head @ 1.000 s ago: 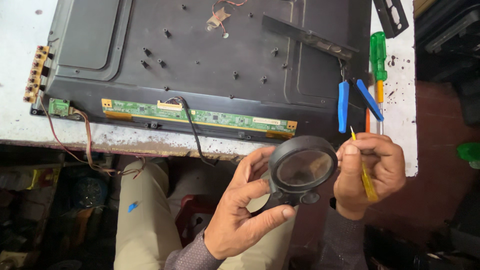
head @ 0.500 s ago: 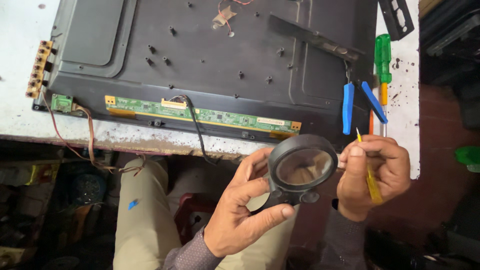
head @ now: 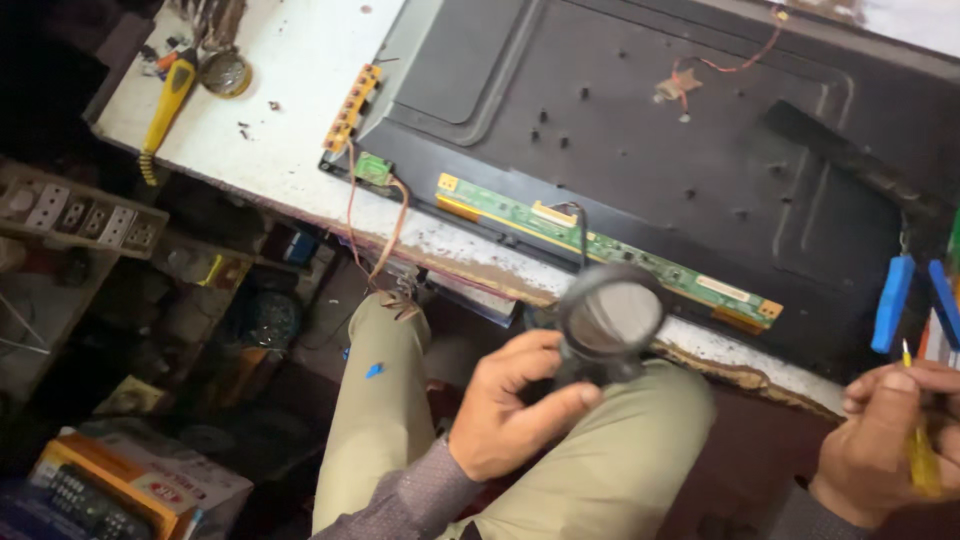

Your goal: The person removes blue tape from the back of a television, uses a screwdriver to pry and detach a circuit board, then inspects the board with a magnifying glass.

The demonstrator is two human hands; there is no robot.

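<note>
Two hands are working below the bench edge: we are curling our left hand [head: 505, 405] around the handle of a round black magnifying glass [head: 611, 318], holding it over our lap just in front of the green circuit strip [head: 600, 245] on the dark panel [head: 680, 150]. We are pinching a yellow-handled tool [head: 918, 455] in our right hand [head: 885, 440].

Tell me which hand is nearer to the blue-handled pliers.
Right. The right hand sits just below the blue-handled pliers; the left hand is far to their left, holding the magnifier.
</note>
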